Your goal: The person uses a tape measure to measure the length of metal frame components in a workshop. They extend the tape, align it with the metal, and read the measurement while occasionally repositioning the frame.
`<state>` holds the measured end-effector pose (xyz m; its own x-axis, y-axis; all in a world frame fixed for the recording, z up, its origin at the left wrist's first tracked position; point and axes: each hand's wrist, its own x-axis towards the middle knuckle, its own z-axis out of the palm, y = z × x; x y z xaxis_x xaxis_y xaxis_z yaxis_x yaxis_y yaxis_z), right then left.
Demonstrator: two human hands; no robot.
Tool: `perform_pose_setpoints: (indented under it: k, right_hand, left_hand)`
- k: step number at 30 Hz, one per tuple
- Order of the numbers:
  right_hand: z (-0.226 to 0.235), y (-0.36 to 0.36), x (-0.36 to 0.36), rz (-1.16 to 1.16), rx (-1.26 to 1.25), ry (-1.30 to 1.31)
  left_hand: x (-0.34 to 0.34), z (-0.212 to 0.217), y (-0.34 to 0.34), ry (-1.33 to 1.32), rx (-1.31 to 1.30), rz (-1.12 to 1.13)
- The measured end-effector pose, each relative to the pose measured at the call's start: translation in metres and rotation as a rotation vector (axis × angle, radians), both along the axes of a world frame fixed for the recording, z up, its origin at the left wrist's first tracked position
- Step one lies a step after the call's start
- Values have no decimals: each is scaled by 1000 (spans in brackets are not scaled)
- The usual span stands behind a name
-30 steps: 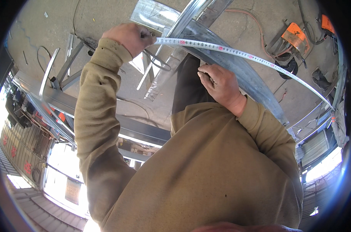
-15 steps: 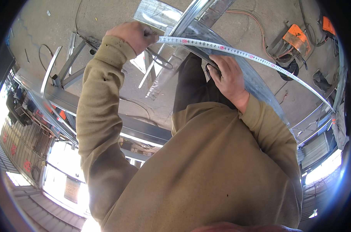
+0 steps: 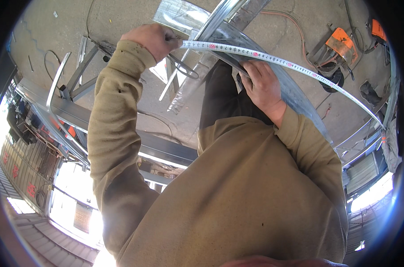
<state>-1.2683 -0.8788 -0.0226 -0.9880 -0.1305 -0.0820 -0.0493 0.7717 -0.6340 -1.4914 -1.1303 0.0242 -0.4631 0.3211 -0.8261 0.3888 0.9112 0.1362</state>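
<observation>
Concrete floor [image 3: 122, 18], metal frames [image 3: 77, 75], orange tool [image 3: 339, 42]

One head-worn fisheye view looks steeply down, close.

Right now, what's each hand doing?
Left hand: closed, pinching the end of the tape measure.
Right hand: fingers spread, pressing on the metal sheet beside the tape.

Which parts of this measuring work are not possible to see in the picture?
Head view only:
- Tape measure far end: lost at the dark fisheye rim.
- Left hand fingertips: curled under, hiding the tape's start.
- Metal sheet under the right hand: lower part behind the sleeve.
</observation>
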Motion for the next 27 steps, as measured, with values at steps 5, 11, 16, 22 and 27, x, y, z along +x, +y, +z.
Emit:
perform_pose_setpoints:
  k: [5, 11, 16, 22, 27]
  right_hand:
    - [0, 0, 0, 4, -4, -10]
    - [-1, -1, 0, -6, -12, -9]
    - [-2, -1, -1, -17, -34, 2]
    - [-2, -2, -2, -14, -25, 9]
    - [-2, -3, -2, -11, -22, 11]
  left_hand:
    - [0, 1, 1, -11, -19, 8]
    - [0, 1, 1, -2, -28, 6]
    - [-2, -3, -1, -14, 48, 10]
    - [-2, -6, -2, 8, 61, -12]
    - [-1, -8, -4, 20, 111, -13]
